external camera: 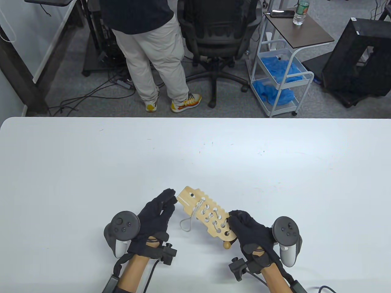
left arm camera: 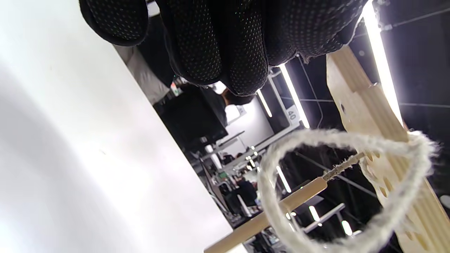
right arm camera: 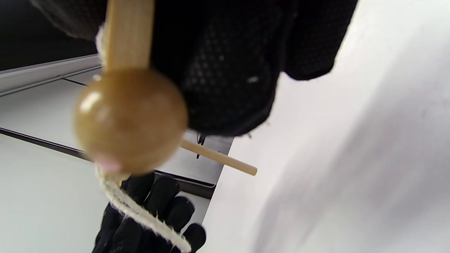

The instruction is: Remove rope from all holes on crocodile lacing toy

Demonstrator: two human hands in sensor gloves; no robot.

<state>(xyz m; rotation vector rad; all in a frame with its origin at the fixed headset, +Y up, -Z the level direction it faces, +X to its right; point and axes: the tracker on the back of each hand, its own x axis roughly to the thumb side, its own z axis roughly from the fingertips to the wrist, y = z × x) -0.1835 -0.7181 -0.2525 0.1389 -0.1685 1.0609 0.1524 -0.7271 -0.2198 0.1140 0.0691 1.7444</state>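
Note:
The wooden crocodile lacing toy [external camera: 205, 215] is held tilted above the white table [external camera: 91, 171]. White rope [external camera: 187, 222] still runs through several of its holes, and a loop hangs off its left edge. My right hand [external camera: 235, 220] grips the tail end, with the rope's wooden bead [external camera: 226, 244] just under it. My left hand [external camera: 168, 202] is open beside the head end; I cannot tell whether it touches. In the left wrist view the rope loop [left arm camera: 351, 135], the wooden needle [left arm camera: 281, 207] and the toy [left arm camera: 365, 102] hang close below my fingers. The right wrist view shows the bead [right arm camera: 130, 119] and needle [right arm camera: 225, 161].
Beyond the table's far edge a person [external camera: 152, 55] stands, next to an office chair [external camera: 217, 33] and a white cart [external camera: 281, 70].

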